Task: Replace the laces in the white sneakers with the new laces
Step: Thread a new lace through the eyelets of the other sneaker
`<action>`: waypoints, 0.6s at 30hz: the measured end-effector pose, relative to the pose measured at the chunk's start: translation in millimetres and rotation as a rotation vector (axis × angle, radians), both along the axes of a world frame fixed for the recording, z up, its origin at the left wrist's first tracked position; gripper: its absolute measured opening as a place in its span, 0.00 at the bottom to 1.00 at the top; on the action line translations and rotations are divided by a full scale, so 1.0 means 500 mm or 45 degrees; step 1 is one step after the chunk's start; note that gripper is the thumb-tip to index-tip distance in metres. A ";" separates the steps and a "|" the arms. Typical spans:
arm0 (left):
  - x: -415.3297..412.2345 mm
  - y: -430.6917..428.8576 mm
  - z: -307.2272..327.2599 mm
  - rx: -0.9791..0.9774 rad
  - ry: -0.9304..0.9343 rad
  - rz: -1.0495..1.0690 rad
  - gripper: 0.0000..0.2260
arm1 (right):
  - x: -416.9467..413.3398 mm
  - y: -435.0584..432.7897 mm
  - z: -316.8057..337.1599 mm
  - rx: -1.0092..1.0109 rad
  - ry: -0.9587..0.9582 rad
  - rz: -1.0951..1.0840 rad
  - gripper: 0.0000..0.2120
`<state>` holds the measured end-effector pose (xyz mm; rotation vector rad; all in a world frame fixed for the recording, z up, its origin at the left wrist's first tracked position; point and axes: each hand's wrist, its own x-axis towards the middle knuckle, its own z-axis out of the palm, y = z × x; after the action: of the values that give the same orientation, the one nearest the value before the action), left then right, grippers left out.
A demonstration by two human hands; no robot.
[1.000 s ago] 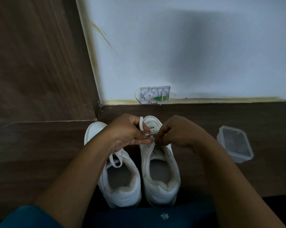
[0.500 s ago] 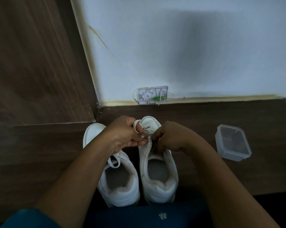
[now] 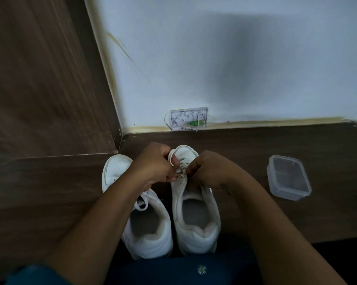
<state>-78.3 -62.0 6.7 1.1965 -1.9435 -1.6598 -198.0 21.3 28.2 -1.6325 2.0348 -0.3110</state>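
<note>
Two white sneakers (image 3: 148,235) side by side on the dark wood floor (image 3: 276,212), toes to the wall. Our left hand (image 3: 153,166) has its fingers curled round a loop of lace (image 3: 169,159) over the right shoe (image 3: 196,221). Our right hand (image 3: 209,170) pinches it at the eyelets, best we can tell. Lace looks soft and floppy, so we'd grab near the tip. The clear plastic tub (image 3: 288,178) sits well off right, no bother; our own knuckles hide the eyelets.

Head view, steeply down, seemingly close over sneakers (image 3: 195,239)
</note>
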 end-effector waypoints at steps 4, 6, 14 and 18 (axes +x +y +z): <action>0.000 -0.003 -0.003 0.022 -0.006 0.020 0.12 | 0.000 0.003 0.004 -0.014 -0.010 -0.006 0.14; -0.001 -0.003 -0.004 0.015 -0.014 0.008 0.12 | 0.003 0.006 0.010 -0.027 -0.024 0.007 0.14; -0.003 0.007 -0.002 -0.188 -0.072 -0.033 0.13 | 0.019 0.008 0.017 -0.071 -0.032 0.016 0.12; 0.000 0.006 0.001 -0.155 -0.064 -0.065 0.11 | 0.023 0.005 0.015 -0.033 -0.057 -0.071 0.12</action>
<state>-78.3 -58.7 6.9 1.1628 -2.0894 -1.5244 -186.6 23.8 35.8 -1.5725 2.0532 -0.3919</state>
